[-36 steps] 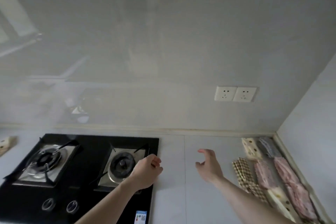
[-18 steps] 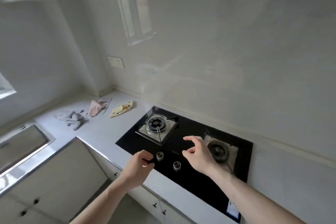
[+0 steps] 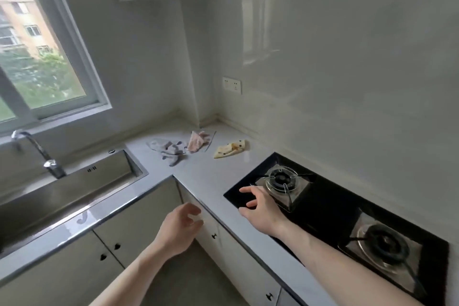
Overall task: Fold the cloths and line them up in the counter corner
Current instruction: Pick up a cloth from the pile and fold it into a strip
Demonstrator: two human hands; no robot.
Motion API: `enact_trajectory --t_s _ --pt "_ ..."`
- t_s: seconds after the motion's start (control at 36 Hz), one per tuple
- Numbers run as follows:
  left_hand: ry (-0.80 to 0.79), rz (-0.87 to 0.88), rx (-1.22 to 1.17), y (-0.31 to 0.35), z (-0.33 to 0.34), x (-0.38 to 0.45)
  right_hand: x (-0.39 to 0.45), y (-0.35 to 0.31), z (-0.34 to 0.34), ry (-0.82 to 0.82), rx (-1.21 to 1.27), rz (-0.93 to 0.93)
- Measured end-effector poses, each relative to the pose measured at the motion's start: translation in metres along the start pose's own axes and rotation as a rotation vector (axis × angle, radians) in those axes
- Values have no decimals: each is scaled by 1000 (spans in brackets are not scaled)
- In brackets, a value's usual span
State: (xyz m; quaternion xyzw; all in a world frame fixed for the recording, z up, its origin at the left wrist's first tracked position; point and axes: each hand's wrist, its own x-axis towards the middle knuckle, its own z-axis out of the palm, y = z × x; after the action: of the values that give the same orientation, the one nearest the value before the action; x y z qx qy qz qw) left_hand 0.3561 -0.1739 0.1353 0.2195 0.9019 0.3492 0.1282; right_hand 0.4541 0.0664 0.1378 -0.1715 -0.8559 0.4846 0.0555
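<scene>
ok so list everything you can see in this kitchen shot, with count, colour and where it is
crumpled grey cloth: 1, grey, on the counter near the corner, closest to the sink
crumpled pink cloth: 1, pink, right beside the grey one
yellow dotted cloth: 1, pale yellow with dark dots, apart, toward the hob
grey stone counter: 1, light grey, L-shaped
steel sink: 1, silver, under the window
chrome tap: 1, silver, behind the sink
black glass gas hob: 1, black, two burners, right
white wall socket: 1, white, right wall
window: 1, white frame, left
left hand: empty, off the counter edge
right hand: empty, over the hob's near corner
</scene>
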Motion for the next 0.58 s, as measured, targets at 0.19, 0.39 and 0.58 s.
enact_trajectory --t_s 0.19,0.39,0.58 --pt "43 -23 0 -29 -40 51 80 -22 47 -64 27 -5" --pt "24 -31 92 -66 -90 127 160 -41 83 -81 64 32" --pt "-12 -39 89 -95 -109 195 219 -49 103 -51 64 66"
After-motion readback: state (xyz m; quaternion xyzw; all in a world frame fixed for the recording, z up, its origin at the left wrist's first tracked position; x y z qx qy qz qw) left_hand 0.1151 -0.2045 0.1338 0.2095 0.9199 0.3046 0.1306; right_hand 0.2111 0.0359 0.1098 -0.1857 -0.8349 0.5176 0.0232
